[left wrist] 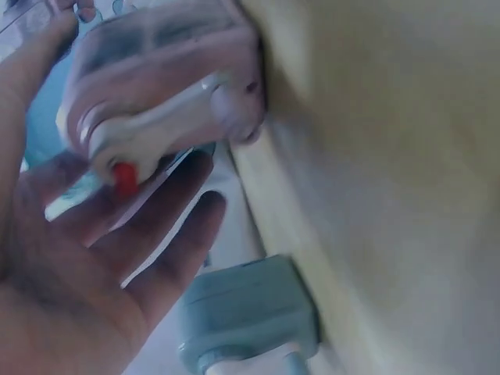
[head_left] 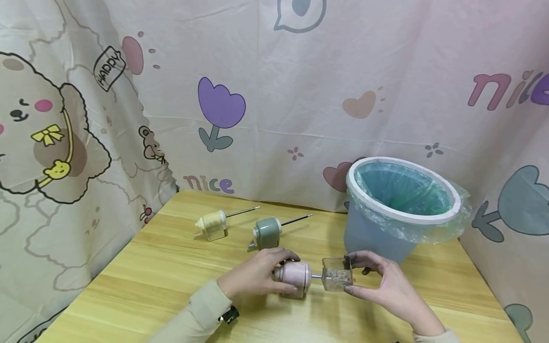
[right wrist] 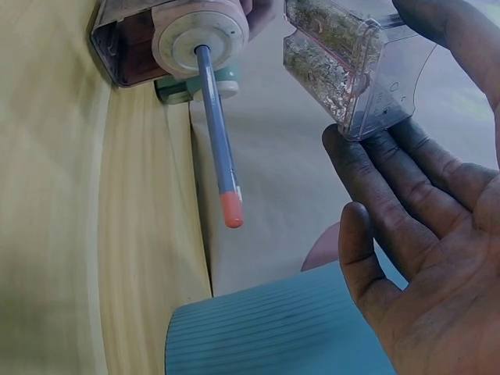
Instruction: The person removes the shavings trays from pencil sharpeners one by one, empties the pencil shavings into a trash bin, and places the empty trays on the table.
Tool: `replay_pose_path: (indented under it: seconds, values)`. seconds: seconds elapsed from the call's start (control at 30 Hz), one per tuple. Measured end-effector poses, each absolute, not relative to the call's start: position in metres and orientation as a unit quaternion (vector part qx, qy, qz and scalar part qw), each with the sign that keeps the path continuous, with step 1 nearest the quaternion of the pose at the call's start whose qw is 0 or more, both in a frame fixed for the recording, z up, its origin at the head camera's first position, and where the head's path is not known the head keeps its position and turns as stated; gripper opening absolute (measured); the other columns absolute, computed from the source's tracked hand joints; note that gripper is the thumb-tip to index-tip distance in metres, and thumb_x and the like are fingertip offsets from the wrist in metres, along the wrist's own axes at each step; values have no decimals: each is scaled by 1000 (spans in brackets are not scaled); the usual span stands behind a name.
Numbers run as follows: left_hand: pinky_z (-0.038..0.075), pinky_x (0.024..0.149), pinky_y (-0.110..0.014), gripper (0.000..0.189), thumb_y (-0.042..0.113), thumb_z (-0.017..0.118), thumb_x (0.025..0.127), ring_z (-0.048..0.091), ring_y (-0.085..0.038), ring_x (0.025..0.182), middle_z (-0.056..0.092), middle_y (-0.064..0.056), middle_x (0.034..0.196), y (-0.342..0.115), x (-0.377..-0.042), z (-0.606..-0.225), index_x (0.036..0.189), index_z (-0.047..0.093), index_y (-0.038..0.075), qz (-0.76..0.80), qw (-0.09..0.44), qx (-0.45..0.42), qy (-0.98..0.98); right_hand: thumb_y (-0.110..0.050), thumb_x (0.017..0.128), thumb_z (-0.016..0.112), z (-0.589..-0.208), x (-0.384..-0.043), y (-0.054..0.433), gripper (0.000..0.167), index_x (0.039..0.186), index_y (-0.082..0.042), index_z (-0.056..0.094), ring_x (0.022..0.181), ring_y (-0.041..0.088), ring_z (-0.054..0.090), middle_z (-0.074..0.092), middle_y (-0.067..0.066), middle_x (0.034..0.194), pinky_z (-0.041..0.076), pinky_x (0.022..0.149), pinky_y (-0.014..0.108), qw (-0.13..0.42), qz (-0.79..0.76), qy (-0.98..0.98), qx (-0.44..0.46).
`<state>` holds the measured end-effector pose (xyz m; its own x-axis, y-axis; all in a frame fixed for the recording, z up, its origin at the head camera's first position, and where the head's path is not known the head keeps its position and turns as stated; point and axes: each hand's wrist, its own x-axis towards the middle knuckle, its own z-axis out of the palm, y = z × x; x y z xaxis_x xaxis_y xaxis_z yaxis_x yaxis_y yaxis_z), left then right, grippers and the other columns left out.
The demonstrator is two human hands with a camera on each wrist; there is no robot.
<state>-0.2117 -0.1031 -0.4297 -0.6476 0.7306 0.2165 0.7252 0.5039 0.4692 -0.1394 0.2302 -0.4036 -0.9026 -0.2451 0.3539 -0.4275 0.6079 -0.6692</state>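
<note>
My left hand grips a pink hand-crank pencil sharpener on the table, thumb and fingers around its rear. Its pale crank shows in the left wrist view. A pencil with a reddish end sticks out of its front. Between thumb and fingertips, my right hand pinches a clear shavings drawer holding pencil shavings. The drawer is apart from the sharpener, to its right. Dark smudges cover the right fingertips.
A green sharpener and a yellow sharpener stand behind my left hand, each with a pencil sticking out. At the back right is a blue bin with a white rim and green bag liner. A patterned curtain hangs behind the table.
</note>
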Motion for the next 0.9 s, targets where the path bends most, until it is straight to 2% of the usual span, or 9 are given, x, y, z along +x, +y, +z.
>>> replay_pose_path:
  seconds: [0.07,0.23,0.3,0.5,0.63,0.8,0.9]
  values:
    - [61,94,-27,64,48,84,91,70,-11,110,73,-4,132,-104,-215,-424,141,64,14,267,13,430,862,-29,79,97,-401,-138,231,58,129,-19,71,104,1,71,78,-12,115,59,92,26,111,399,-892,179]
    - [58,109,-36,61,46,77,98,69,-19,126,70,-5,141,-104,-221,-409,146,62,12,257,20,432,864,-29,79,97,-398,-137,234,58,129,-21,71,104,4,71,78,-13,114,59,92,26,116,394,-896,171]
    - [58,109,-36,57,45,74,100,69,-20,126,70,-6,141,-101,-224,-404,146,62,12,258,18,428,866,-28,78,97,-398,-136,236,58,129,-21,71,103,3,71,78,-12,113,59,92,26,123,393,-895,173]
    - [64,94,-35,43,35,68,106,75,-22,111,77,-6,124,-92,-234,-389,139,64,8,299,5,422,856,-27,78,98,-395,-133,244,57,129,-23,71,103,1,69,77,-11,113,58,92,22,139,386,-896,171]
    - [65,90,-33,39,32,68,107,76,-17,105,79,-4,115,-84,-241,-378,137,66,8,314,-11,419,852,-24,76,98,-392,-131,251,58,127,-22,72,102,2,70,77,-11,111,56,91,17,155,381,-895,172]
    - [63,88,-22,37,31,67,108,76,-14,104,80,-3,115,-70,-247,-367,138,65,10,342,-3,399,851,-23,75,99,-387,-130,260,59,127,-21,72,105,-5,66,77,-9,114,50,93,9,167,373,-898,163]
    - [61,86,-20,37,32,66,108,75,-13,104,79,-2,116,-60,-250,-360,139,65,12,351,-3,388,852,-24,76,99,-383,-129,266,60,129,-22,71,108,-7,64,76,-7,116,49,94,9,162,366,-904,151]
